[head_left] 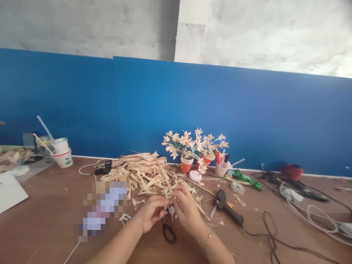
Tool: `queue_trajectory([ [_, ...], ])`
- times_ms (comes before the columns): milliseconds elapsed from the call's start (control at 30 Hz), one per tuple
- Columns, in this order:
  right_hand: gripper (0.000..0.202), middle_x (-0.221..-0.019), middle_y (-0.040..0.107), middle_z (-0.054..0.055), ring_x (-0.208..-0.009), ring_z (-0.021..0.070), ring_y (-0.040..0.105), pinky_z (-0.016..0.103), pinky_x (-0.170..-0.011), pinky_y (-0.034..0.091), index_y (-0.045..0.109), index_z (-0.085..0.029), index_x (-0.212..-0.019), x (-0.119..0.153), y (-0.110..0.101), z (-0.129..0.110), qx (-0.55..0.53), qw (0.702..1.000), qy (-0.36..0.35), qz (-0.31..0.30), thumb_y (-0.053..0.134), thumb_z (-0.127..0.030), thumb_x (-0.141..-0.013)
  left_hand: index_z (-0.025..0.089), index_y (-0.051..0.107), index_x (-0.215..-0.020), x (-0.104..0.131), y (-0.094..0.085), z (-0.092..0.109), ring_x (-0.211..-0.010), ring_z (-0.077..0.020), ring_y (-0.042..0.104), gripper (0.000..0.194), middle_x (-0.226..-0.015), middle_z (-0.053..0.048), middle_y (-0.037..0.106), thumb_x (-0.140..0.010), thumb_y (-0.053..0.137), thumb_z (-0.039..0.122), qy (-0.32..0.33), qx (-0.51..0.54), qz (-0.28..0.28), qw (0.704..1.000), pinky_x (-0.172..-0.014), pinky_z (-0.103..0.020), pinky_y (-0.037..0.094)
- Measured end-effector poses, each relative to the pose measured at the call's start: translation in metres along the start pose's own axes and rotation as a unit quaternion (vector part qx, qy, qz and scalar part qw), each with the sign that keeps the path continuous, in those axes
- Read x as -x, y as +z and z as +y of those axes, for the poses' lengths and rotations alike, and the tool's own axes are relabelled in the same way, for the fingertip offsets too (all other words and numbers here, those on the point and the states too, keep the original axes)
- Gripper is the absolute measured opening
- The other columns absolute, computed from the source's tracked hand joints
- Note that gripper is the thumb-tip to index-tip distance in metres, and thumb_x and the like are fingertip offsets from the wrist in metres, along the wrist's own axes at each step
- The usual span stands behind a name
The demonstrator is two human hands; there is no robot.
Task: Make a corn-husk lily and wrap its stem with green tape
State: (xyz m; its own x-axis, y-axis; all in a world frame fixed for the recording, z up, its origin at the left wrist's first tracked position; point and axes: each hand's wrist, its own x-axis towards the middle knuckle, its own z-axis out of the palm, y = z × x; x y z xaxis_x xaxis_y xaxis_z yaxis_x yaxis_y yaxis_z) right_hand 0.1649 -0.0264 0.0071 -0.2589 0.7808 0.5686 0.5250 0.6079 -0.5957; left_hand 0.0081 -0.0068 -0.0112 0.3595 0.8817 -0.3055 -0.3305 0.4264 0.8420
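My left hand [152, 212] and my right hand [184, 207] meet at the front middle of the table, fingertips nearly touching. Both are pinched around something too small to make out. Scissors with a black handle [169, 233] lie just below them, their upper part hidden by the hands. Behind my hands spreads a pile of dry, straw-coloured husk strips [145, 172], with small cut pieces around it. Pale star-shaped flowers [185, 139] stand in a red cup [186, 165] beyond the pile, with a second red cup of flowers beside it.
A black glue gun [228, 207] with a trailing cord lies right of my hands. Behind it are a tape roll [237, 187] and a green bundle [247, 179]. Cables and a power strip [310, 192] lie far right. A white cup [63, 158] stands back left, before a blue partition [192, 95].
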Motion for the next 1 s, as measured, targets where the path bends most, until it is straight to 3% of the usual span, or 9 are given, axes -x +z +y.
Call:
queue_trajectory([
  [133, 0.023, -0.117, 0.047, 0.008, -0.107, 0.0227, 0.044, 0.038, -0.088, 0.038, 0.060, -0.022, -0.088, 0.000, -0.005, -0.002, 0.092, 0.991, -0.091, -0.027, 0.047, -0.006, -0.077, 0.010, 0.059, -0.063, 0.003, -0.002, 0.004, -0.035, -0.0008, 0.038, 0.011, -0.053, 0.003, 0.051, -0.061, 0.067, 0.018, -0.061, 0.005, -0.101, 0.993, -0.031, -0.016, 0.004],
  [333, 0.016, -0.113, 0.053, 0.006, -0.107, 0.0217, 0.043, 0.038, -0.088, 0.037, 0.059, -0.022, -0.083, -0.002, -0.011, -0.005, 0.115, 0.986, -0.107, -0.054, 0.048, -0.011, -0.081, 0.008, 0.060, -0.066, 0.003, -0.010, 0.008, -0.036, 0.0004, 0.039, 0.011, -0.057, 0.002, 0.051, -0.065, 0.066, 0.018, -0.120, 0.044, -0.150, 0.980, -0.030, -0.012, 0.004],
  [467, 0.013, -0.088, 0.061, 0.005, -0.096, 0.0199, 0.049, 0.036, -0.085, 0.037, 0.059, -0.021, -0.079, -0.003, -0.008, -0.003, 0.043, 0.995, -0.077, -0.051, 0.048, -0.013, -0.081, 0.008, 0.060, -0.070, 0.001, -0.016, 0.010, -0.036, 0.0005, 0.038, 0.014, -0.056, 0.003, 0.048, -0.068, 0.067, 0.020, -0.118, 0.034, -0.161, 0.979, -0.030, -0.012, 0.005],
  [600, 0.008, -0.077, 0.059, 0.003, -0.082, 0.0178, 0.052, 0.032, -0.078, 0.038, 0.060, -0.019, -0.072, -0.003, -0.005, 0.001, -0.025, 0.999, 0.024, -0.039, 0.054, -0.018, -0.078, 0.009, 0.056, -0.069, -0.001, -0.022, 0.014, -0.033, 0.0033, 0.030, 0.017, -0.057, 0.004, 0.047, -0.068, 0.067, 0.022, -0.126, 0.033, -0.168, 0.977, -0.030, -0.010, 0.006],
  [833, 0.004, -0.067, 0.057, 0.001, -0.066, 0.0153, 0.053, 0.026, -0.064, 0.040, 0.061, -0.017, -0.067, -0.003, -0.001, 0.014, -0.132, 0.970, 0.204, -0.024, 0.059, -0.020, -0.069, 0.012, 0.047, -0.063, -0.006, -0.024, 0.017, -0.032, 0.0033, 0.025, 0.027, -0.057, 0.006, 0.045, -0.073, 0.062, 0.032, -0.147, 0.059, -0.124, 0.980, -0.030, -0.011, 0.004],
  [900, 0.005, -0.061, 0.055, -0.001, -0.058, 0.0132, 0.050, 0.024, -0.056, 0.039, 0.059, -0.017, -0.066, -0.003, -0.001, 0.017, -0.160, 0.956, 0.245, -0.021, 0.059, -0.022, -0.067, 0.014, 0.048, -0.066, -0.007, -0.021, 0.017, -0.032, 0.0025, 0.026, 0.024, -0.061, 0.004, 0.050, -0.072, 0.061, 0.033, -0.109, 0.044, -0.081, 0.990, -0.031, -0.012, 0.005],
  [1000, 0.008, -0.054, 0.054, -0.002, -0.049, 0.0109, 0.046, 0.022, -0.050, 0.036, 0.057, -0.017, -0.065, -0.004, -0.002, 0.020, -0.169, 0.946, 0.277, -0.011, 0.059, -0.024, -0.066, 0.016, 0.053, -0.075, -0.006, -0.015, 0.018, -0.033, 0.0005, 0.030, 0.024, -0.070, 0.001, 0.059, -0.069, 0.062, 0.036, 0.031, -0.026, 0.054, 0.998, -0.031, -0.014, 0.006],
])
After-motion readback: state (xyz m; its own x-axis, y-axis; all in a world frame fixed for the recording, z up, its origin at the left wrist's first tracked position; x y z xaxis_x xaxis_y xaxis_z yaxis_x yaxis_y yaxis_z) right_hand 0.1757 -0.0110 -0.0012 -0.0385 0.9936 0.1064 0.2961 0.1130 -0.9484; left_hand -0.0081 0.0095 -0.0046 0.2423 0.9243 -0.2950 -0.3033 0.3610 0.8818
